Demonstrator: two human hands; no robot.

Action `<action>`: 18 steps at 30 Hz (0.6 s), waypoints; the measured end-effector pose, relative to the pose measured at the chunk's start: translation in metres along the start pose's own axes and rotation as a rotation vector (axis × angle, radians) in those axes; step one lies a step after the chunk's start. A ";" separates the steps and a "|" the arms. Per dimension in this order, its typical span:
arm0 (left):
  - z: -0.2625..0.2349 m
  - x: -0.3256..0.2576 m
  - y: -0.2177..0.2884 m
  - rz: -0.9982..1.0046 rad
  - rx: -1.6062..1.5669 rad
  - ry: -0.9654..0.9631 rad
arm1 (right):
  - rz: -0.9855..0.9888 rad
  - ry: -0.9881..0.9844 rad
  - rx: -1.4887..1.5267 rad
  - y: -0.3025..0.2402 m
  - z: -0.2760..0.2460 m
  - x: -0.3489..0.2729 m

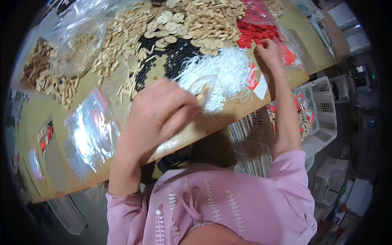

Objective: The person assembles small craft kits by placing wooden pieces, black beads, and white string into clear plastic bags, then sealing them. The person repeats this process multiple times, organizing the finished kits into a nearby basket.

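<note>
My left hand point(157, 112) is closed on a small clear zip bag point(207, 90) with light wooden pieces inside, held above the near edge of the table. Below and beyond the bag spreads a tangled heap of white strings point(230, 65). My right hand point(270, 53) reaches to the near side of a pile of red pieces point(255, 32), its fingers curled together. Whatever those fingers hold, if anything, is hidden. Some red pieces lie inside a clear plastic bag point(292, 57) right beside that hand.
Beyond are small black beads point(171, 59), wooden discs point(167, 25) and wooden pegs point(216, 14). Empty zip bags point(92, 132) lie at left, near a tub of wooden pieces point(38, 61). A white basket point(324, 106) of filled bags stands below the table's right edge.
</note>
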State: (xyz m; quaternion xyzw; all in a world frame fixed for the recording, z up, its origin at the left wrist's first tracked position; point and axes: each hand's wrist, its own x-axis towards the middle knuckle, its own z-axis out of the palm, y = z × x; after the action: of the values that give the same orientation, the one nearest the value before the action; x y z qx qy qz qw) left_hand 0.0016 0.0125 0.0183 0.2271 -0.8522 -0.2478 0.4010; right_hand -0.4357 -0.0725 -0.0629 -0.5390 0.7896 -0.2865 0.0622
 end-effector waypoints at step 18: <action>0.010 -0.006 -0.010 0.133 0.088 0.045 | -0.506 -0.572 0.448 -0.198 -0.075 -0.171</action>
State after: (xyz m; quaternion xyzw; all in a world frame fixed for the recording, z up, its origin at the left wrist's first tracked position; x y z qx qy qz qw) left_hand -0.0006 0.0110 0.0034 0.1929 -0.8662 -0.1781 0.4252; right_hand -0.2344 0.0574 0.0666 -0.7463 0.5022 -0.2960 0.3214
